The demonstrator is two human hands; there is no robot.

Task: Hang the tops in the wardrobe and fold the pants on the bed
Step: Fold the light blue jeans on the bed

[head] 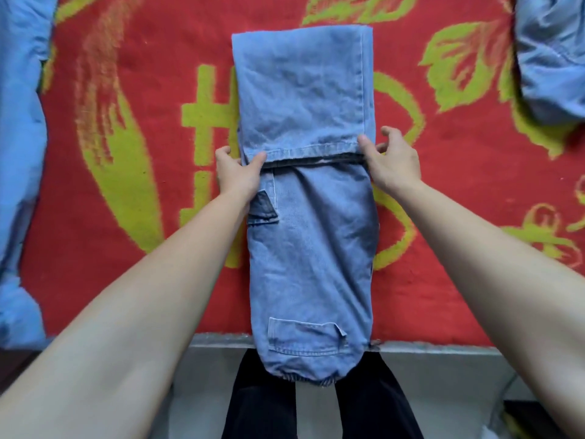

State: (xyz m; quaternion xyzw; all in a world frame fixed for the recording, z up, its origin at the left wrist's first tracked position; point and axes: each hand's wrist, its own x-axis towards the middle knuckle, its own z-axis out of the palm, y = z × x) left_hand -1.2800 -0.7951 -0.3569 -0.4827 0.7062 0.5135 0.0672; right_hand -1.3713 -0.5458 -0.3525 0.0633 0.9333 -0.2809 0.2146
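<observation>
Pale blue jeans (308, 255) lie lengthwise on the bed's red and yellow-green blanket (459, 191), far end folded back, near end overhanging the edge. The left-hand grip (235, 174) and right-hand grip (392, 163) pinch the folded hem's two corners.

I list faded light-blue denim pants (304, 90) with a darker blue pocket patch (262, 210), a red fuzzy blanket (142, 74) patterned in yellow-green leaves and orange streaks, a sky-blue cloth garment (19, 122), a grey-blue crumpled garment (550, 52) and black trouser legs (259, 407).
</observation>
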